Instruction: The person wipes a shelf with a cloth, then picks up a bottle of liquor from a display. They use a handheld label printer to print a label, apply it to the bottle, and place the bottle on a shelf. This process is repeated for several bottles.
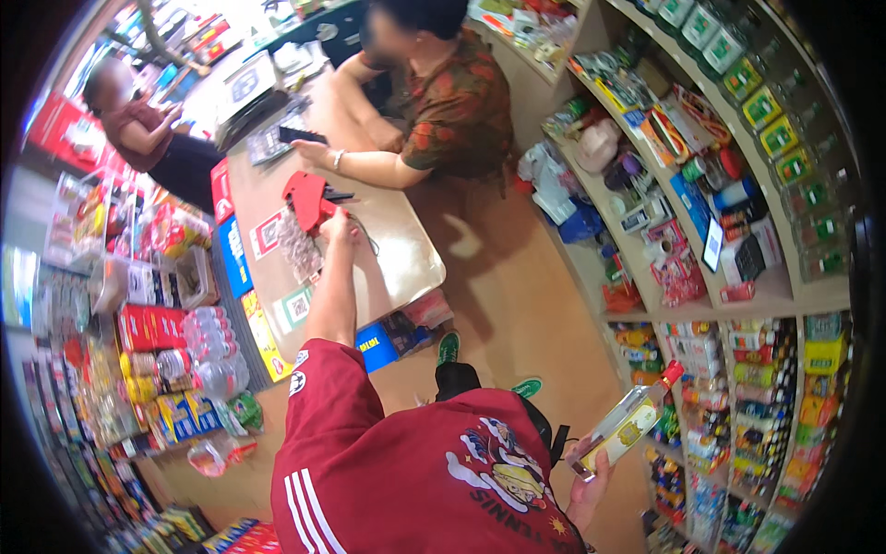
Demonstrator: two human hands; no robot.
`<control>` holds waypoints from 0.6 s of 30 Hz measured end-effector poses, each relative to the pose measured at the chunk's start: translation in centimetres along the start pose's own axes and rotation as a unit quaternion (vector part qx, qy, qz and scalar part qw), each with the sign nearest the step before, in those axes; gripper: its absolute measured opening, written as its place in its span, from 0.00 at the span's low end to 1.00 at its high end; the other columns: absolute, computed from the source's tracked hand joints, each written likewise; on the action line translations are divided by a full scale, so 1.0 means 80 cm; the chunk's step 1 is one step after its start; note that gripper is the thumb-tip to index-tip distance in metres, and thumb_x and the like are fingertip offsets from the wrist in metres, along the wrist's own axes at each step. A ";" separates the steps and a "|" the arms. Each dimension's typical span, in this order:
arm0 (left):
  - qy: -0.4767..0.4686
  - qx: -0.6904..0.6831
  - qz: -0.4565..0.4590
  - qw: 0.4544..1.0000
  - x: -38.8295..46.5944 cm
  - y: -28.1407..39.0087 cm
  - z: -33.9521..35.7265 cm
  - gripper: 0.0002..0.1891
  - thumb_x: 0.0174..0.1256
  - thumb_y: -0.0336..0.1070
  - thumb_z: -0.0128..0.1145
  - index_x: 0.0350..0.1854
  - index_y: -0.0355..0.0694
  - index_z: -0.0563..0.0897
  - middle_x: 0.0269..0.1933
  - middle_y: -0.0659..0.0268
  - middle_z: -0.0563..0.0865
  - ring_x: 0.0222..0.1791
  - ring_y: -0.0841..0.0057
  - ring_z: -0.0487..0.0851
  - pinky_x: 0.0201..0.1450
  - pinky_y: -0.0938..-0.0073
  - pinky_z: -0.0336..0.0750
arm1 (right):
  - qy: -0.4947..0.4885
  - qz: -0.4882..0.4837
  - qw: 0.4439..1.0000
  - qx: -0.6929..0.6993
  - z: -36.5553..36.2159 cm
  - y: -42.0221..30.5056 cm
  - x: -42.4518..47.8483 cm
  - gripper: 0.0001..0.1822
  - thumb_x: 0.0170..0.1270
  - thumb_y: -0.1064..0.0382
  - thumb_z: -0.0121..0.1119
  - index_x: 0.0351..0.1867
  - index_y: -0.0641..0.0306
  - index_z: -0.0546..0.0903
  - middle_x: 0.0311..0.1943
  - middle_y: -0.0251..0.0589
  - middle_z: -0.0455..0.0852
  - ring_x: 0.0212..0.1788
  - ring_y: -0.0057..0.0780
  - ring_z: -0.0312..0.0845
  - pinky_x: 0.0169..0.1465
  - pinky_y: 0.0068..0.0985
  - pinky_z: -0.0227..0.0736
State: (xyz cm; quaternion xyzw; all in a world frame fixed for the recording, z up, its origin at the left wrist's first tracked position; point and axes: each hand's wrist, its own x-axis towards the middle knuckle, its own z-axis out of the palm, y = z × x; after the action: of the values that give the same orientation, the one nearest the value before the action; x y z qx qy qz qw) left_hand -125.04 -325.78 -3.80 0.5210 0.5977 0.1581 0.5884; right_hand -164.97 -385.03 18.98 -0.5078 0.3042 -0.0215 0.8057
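Observation:
My left hand (337,227) reaches over the counter (401,266) and grips a red flat item (304,199), whose exact kind I cannot tell. Beside it lies a grey fluffy thing (299,246), partly covered by the red item. At the lower right, my right hand (592,485) holds a clear glass bottle (619,429) with a red cap and a yellow-and-white label; the bottle is tilted, cap up to the right.
A person (450,104) sits behind the counter holding a dark phone (302,135); another person (149,131) stands at far left. A calculator (266,142) lies on the counter. Shelves of bottles (768,118) and packets line the right. Shrink-wrapped water bottles (214,353) stand at left.

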 end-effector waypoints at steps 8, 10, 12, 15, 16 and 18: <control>-0.165 -0.101 -0.032 0.981 -0.002 0.030 -0.008 0.11 0.59 0.39 0.69 0.25 0.45 0.79 0.18 0.70 0.73 0.16 0.73 0.74 0.18 0.67 0.71 | 0.115 -0.043 0.988 0.089 0.015 0.034 -0.067 0.30 0.65 0.56 0.65 0.64 0.71 0.70 0.48 0.49 0.83 0.43 0.42 0.85 0.46 0.42 0.84; -0.374 -0.060 -0.027 0.925 0.047 0.036 -0.026 0.11 0.64 0.45 0.64 0.26 0.49 0.80 0.17 0.73 0.70 0.18 0.77 0.73 0.22 0.66 0.70 | 0.120 -0.026 0.983 0.140 0.018 0.032 -0.086 0.30 0.66 0.55 0.64 0.63 0.72 0.71 0.46 0.50 0.84 0.43 0.41 0.85 0.45 0.41 0.84; -0.355 -0.052 0.057 0.932 0.048 0.024 -0.041 0.16 0.68 0.55 0.60 0.34 0.48 0.83 0.25 0.71 0.78 0.26 0.75 0.77 0.29 0.66 0.75 | 0.114 0.000 0.976 0.183 -0.018 0.071 -0.093 0.29 0.66 0.55 0.65 0.61 0.73 0.71 0.44 0.51 0.84 0.42 0.41 0.85 0.43 0.38 0.84; -0.388 -0.106 0.216 0.890 -0.062 0.044 -0.087 0.16 0.68 0.43 0.62 0.51 0.38 0.82 0.39 0.63 0.86 0.38 0.70 0.83 0.45 0.66 0.80 | 0.139 -0.029 0.977 0.157 0.003 0.043 -0.110 0.31 0.63 0.49 0.68 0.57 0.72 0.74 0.40 0.49 0.85 0.37 0.39 0.85 0.38 0.32 0.81; -0.386 -0.113 0.257 0.879 -0.117 0.041 -0.094 0.16 0.68 0.43 0.62 0.51 0.38 0.82 0.38 0.63 0.85 0.38 0.71 0.83 0.44 0.67 0.80 | 0.138 -0.030 0.975 0.173 0.003 0.028 -0.117 0.32 0.62 0.47 0.70 0.57 0.71 0.74 0.40 0.47 0.85 0.37 0.36 0.85 0.38 0.31 0.82; -0.408 -0.089 0.298 0.858 -0.226 0.010 -0.100 0.15 0.68 0.42 0.61 0.51 0.38 0.82 0.36 0.65 0.85 0.36 0.72 0.82 0.42 0.69 0.79 | 0.147 -0.075 0.962 0.217 -0.035 0.055 -0.123 0.32 0.60 0.48 0.72 0.56 0.69 0.74 0.41 0.44 0.85 0.40 0.34 0.84 0.39 0.31 0.82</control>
State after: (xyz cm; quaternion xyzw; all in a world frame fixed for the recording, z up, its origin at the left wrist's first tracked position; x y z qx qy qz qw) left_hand -135.89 -336.72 8.64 0.6372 0.1037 0.1513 0.7485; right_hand -175.63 -381.79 19.07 -0.3334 0.3683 -0.2220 0.8390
